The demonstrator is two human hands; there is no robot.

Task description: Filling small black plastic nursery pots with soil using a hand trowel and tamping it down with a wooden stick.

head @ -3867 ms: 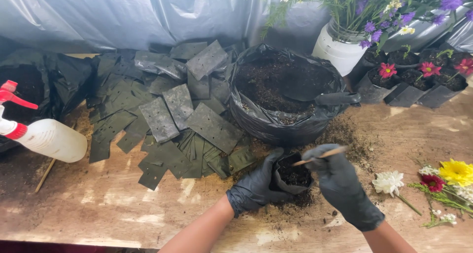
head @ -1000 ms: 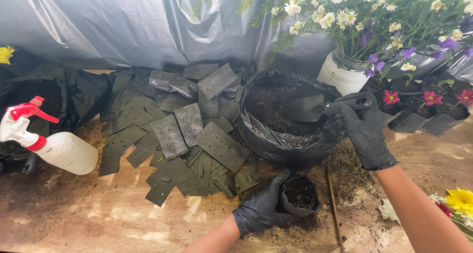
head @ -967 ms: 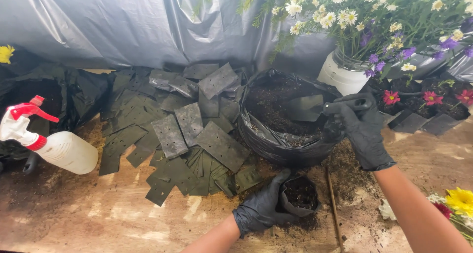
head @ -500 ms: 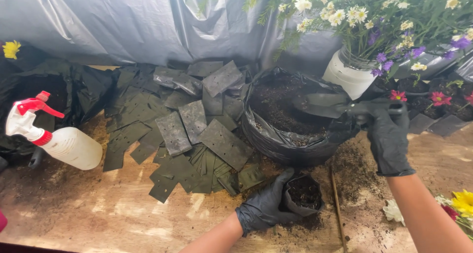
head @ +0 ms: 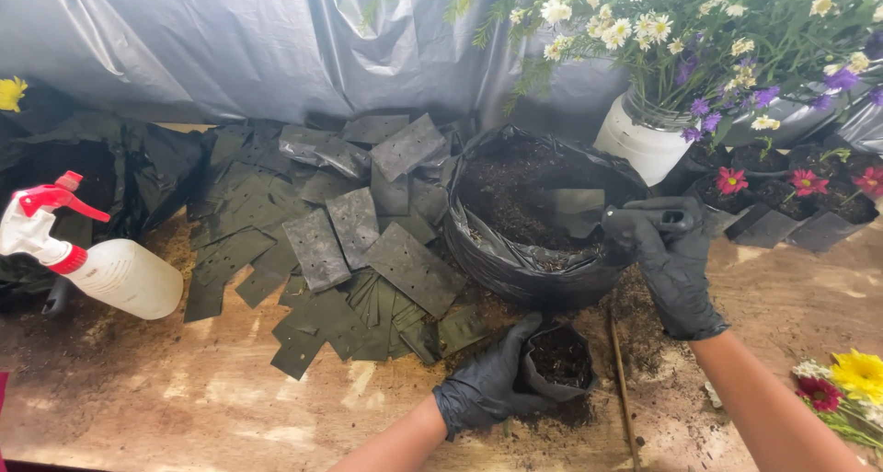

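You are scooping soil for the small grow bag [head: 559,362], which sits open on the wooden table [head: 184,408], partly filled with dark soil.

Your left hand [head: 487,387] is wrapped around its side; your right hand [head: 670,256] is closed on the trowel [head: 598,216], blade in the big soil bag [head: 533,214] just behind. Next, I judge, a level lift and a short carry to the small mouth.

Bags & bottles on my bench, no labels, signs or screens.
I see a big black soil bag [head: 543,251] centre, small black grow bag [head: 559,363] in front, flat black bags [head: 359,233] piled left, white spray bottle [head: 110,274] w/ red trigger far left, white jar [head: 639,145] back right.
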